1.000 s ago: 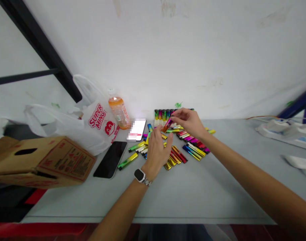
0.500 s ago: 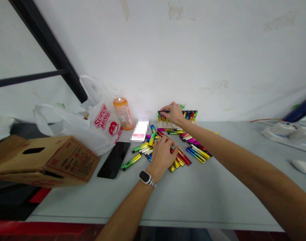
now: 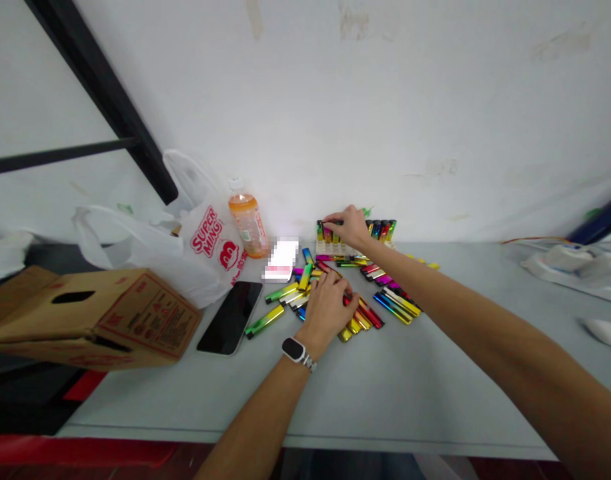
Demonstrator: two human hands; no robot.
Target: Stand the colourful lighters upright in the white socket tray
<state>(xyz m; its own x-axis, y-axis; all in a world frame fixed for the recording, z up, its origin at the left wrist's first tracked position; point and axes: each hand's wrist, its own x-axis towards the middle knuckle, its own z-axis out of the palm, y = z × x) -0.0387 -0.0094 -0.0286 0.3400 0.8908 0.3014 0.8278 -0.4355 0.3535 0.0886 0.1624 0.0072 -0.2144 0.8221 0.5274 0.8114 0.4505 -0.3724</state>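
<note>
Shiny metallic lighters in several colours lie in a loose pile on the table. My left hand (image 3: 328, 303), with a watch (image 3: 293, 349) on its wrist, rests on the pile, fingers curled; a red lighter (image 3: 347, 300) shows between thumb and forefinger. At the back, a pale rack (image 3: 330, 249) with rows of holes holds upright lighters (image 3: 383, 230). Over its left part, my right hand (image 3: 353, 227) pinches the top of a lighter in the row, partly covered by the fingers. More lighters (image 3: 398, 305) lie to the right of the pile.
On the left stand a cardboard box (image 3: 135, 320), a white plastic bag (image 3: 185, 267) and an orange drink bottle (image 3: 249, 227). A black phone (image 3: 230, 319) lies beside the pile, near a blurred white packet (image 3: 281, 260). A white power strip (image 3: 570, 270) sits far right, by the wall.
The whole view has shifted slightly. My right hand has moved a little to the right along the row of upright lighters; my left hand stays on the pile.
</note>
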